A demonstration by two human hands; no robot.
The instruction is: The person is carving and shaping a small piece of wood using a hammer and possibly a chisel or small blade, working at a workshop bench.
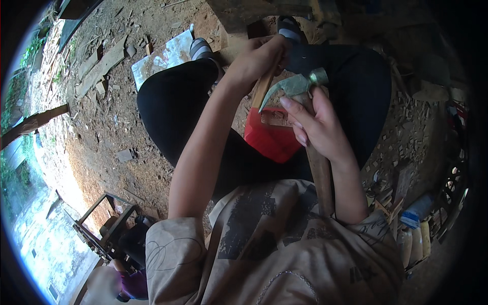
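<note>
My right hand [325,124] is closed around a claw hammer [296,86] just under its metal head. The curved claw points left, and the worn wooden handle runs back toward my shirt. My left hand [262,58] is farther out, above my lower legs, with its fingers curled around the upper end of a narrow wooden strip [263,89]. Its fingertips are partly hidden. The strip's lower end meets a red piece [274,140] with an opening in it, between my thighs. Whether the two are joined, I cannot tell.
Wood chips and scraps litter the dirt floor. A pale, stained sheet [162,58] lies beside my left foot, with a flat board [104,61] farther left. Dark timber [259,12] stands ahead. Wood pieces [417,241] are piled at right. Another person's purple sleeve [134,284] shows at lower left.
</note>
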